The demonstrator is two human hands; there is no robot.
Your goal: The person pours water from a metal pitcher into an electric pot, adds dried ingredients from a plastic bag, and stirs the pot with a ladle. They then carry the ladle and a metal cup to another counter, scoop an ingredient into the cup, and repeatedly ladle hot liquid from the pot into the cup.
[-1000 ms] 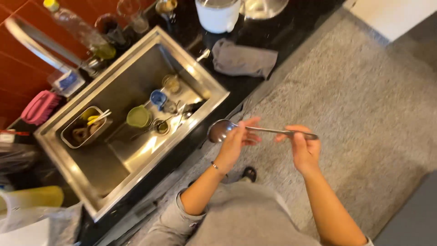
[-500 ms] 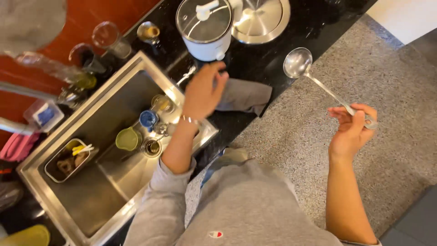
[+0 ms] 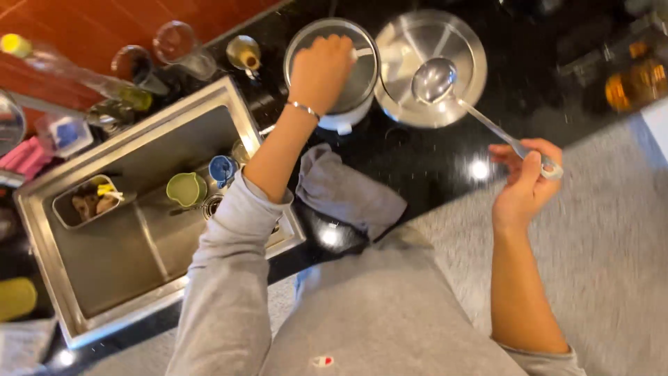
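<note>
I see a long-handled steel ladle (image 3: 452,97), shiny and empty, its bowl hanging over the round steel lid (image 3: 430,66) just right of the white cooker (image 3: 334,69). My right hand (image 3: 523,182) is closed around the ladle's handle end. My left hand (image 3: 320,69) rests curled on the cooker's top; I cannot tell if it grips. A grey cloth (image 3: 348,195) lies below the cooker, the sink (image 3: 139,209) to its left; black counter (image 3: 445,163) stays bare beyond the lid.
</note>
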